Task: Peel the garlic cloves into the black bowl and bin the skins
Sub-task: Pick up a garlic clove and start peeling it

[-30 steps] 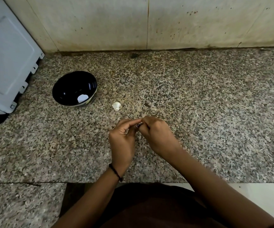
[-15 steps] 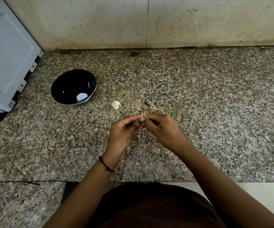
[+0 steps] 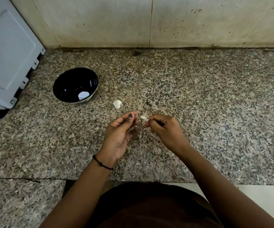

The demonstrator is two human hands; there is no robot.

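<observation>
- Peeling step: your right hand [image 3: 162, 127] pinches the garlic clove [image 3: 143, 117]. Your left hand [image 3: 121, 130] is curled beside it; I cannot tell if it holds skin.
- Next, I'd judge: drop the clove into the black bowl [image 3: 70, 81], beyond your left fingers.

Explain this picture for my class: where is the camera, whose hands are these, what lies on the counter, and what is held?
No machine here: a person works with bare hands, and one camera worn on the head looks down at them, so the arms come in from below. The right hand pinches a pale clove. The left hand is beside it, thumb against fingers; whether it holds skin is too small to tell. On the counter stand a black bowl with a pale piece inside, probably a peeled clove, and near it a white garlic piece. A grey panel is cut off at the left.
</observation>
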